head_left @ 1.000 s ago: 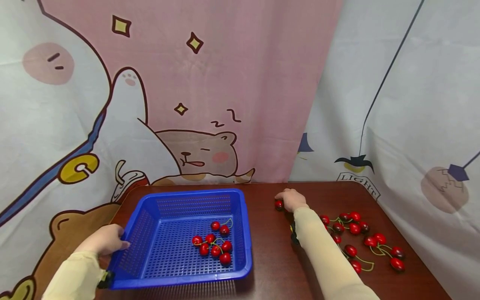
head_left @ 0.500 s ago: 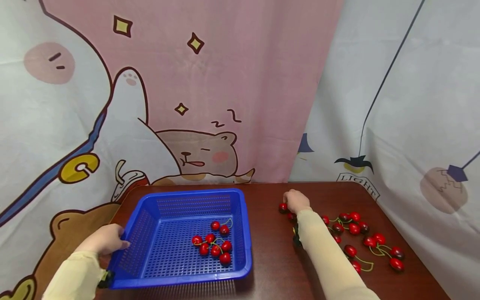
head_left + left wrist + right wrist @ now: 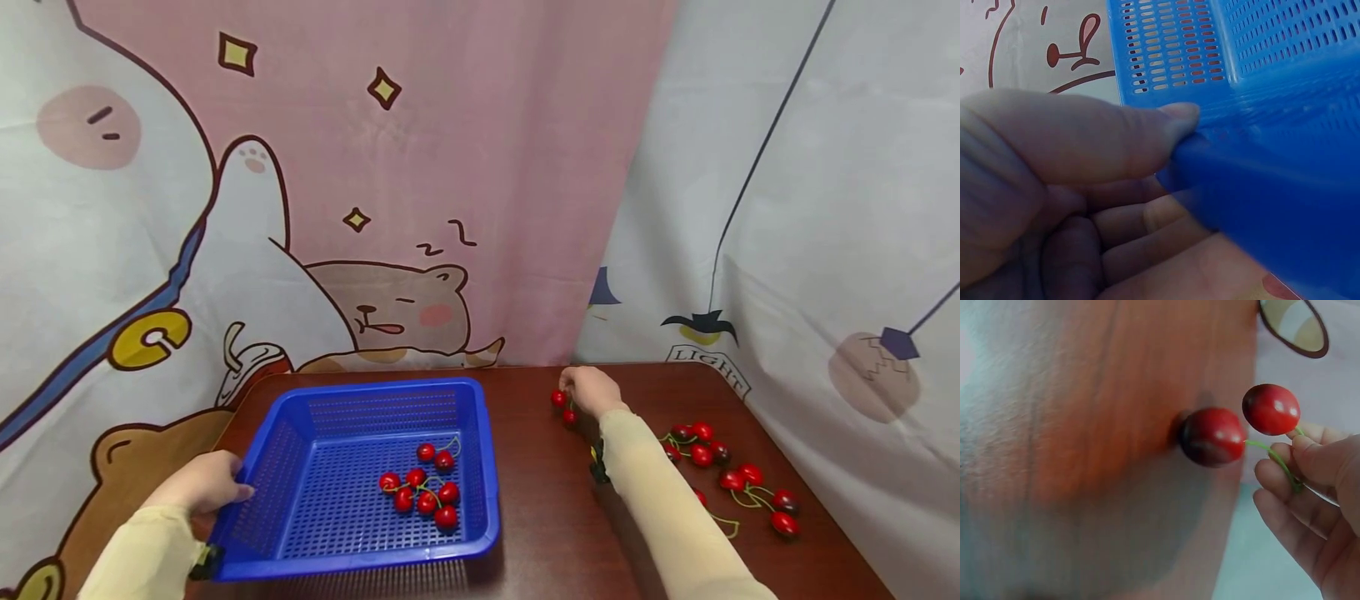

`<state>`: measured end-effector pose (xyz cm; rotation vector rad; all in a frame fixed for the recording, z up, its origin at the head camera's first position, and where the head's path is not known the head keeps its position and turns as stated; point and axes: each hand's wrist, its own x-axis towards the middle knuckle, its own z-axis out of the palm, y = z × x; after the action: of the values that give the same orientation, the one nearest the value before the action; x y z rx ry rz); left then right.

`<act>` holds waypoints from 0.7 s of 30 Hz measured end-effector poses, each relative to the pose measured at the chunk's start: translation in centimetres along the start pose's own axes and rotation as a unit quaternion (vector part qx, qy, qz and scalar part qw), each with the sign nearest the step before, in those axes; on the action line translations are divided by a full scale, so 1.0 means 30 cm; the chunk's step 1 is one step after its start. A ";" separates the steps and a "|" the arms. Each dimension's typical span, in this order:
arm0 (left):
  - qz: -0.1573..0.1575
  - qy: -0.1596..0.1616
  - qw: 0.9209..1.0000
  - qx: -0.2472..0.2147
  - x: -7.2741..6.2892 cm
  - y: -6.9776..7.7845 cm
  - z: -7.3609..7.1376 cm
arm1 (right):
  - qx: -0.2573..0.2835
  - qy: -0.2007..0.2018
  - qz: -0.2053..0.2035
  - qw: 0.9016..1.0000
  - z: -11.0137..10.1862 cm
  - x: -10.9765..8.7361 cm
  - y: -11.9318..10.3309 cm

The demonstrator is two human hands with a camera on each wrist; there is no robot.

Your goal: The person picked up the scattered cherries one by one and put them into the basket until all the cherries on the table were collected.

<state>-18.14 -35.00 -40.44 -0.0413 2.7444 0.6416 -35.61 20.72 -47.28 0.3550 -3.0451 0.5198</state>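
- Drawn farther back than half a second ago: the cherry pair [image 3: 558,398], now nearer the rear edge of the brown table [image 3: 536,500]; the right hand [image 3: 591,392] has moved slightly that way too.
- Far left, a cream left sleeve [image 3: 138,550] leads to the left hand [image 3: 198,483], which grips the left wall of the blue basket [image 3: 491,500]: thumb over the rim, other fingers curled outside.
- A dark wristband [image 3: 206,562] shows beside the basket's near left corner.
- The basket stands on the table, its walls and floor pierced with rows of slots.
- Inside, toward its right side, lie eight red cherries [image 3: 427,502] with green stems: two toward the back, six bunched closer to the front.
- Right of the basket, apart from it, the right hand pinches the pair's green stem [image 3: 1280,461] between thumb and fingers; both fruits stick out past the fingertips. Whether the lower one touches the wood, I cannot tell.
- The right sleeve [image 3: 667,508] crosses the table, partly hiding a cherry [image 3: 701,497].
- Farther right lie a rear cluster [image 3: 701,455] and a joined bunch of four [image 3: 785,524] near the table's right edge.
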 end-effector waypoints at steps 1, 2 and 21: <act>-0.002 -0.001 1.000 -0.004 0.001 0.000 0.000 | 0.004 0.002 -0.003 1.000 -0.008 0.002 -0.008; -0.002 -0.001 1.000 -0.005 0.001 -0.001 0.000 | 0.005 0.005 -0.009 1.000 -0.015 0.005 -0.017; -0.022 -0.021 0.999 -0.020 0.010 -0.008 -0.002 | 0.059 0.099 -0.116 0.987 -0.162 0.048 -0.342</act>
<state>-18.42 -35.24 -40.59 -0.0964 2.6819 0.6786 -34.71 12.59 -39.26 0.6122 -2.7419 0.6761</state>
